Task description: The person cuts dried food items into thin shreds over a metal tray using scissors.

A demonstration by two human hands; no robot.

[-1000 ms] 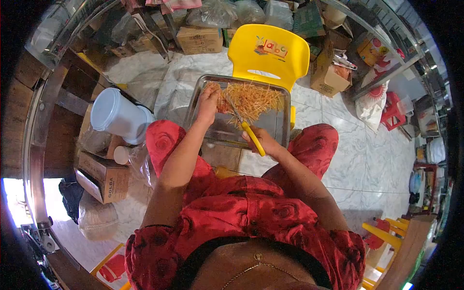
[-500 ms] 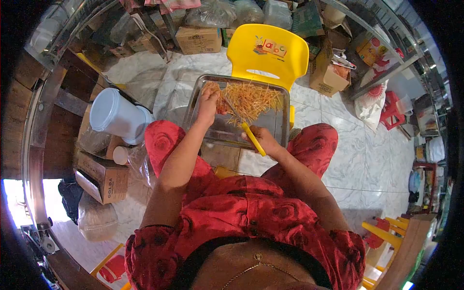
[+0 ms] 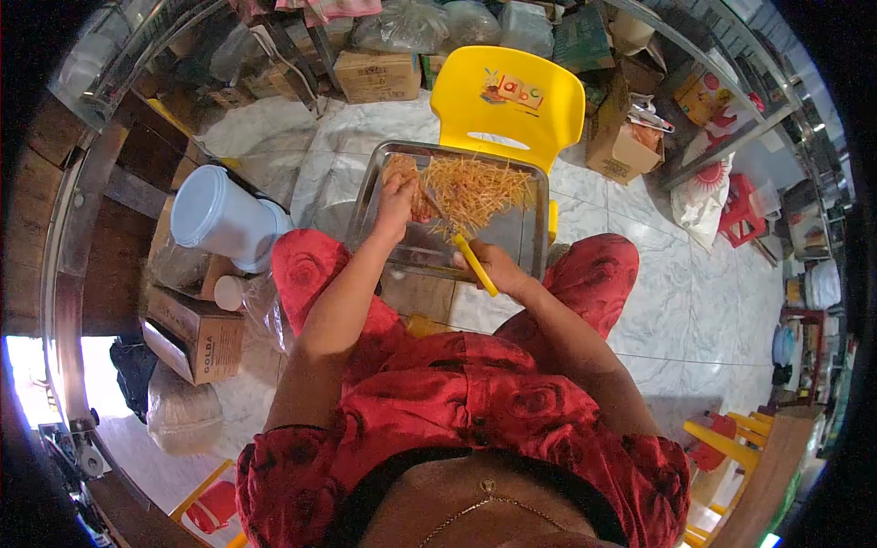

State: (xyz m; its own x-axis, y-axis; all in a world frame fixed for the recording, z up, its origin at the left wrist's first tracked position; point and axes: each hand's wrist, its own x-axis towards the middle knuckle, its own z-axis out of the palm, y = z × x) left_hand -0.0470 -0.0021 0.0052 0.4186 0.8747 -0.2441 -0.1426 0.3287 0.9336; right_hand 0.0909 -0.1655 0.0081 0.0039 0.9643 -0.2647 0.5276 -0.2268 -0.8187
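A shallow metal tray (image 3: 416, 247) rests on the yellow chair in front of me. Thin orange-yellow shreds (image 3: 480, 187) are heaped in its middle and right part. At the tray's left side, my left hand (image 3: 396, 203) is closed on an orange-brown piece of food (image 3: 402, 166) whose exact kind I cannot make out. My right hand (image 3: 493, 267), at the tray's front edge, grips a yellow-handled knife (image 3: 478, 267). Its metal blade points up and left, against or very close to the piece, between my left hand and the shreds.
The yellow chair (image 3: 507, 96) has its backrest beyond the tray. To the left stand a white bucket (image 3: 215, 215) and a cardboard box (image 3: 196, 338). Another open box (image 3: 626, 142) sits at the far right, near a white sack (image 3: 702, 201). My knees flank the tray.
My right hand and the knife handle have shifted slightly left. My left hand has changed its pose a little over the orange-brown piece; the tray stays in place.
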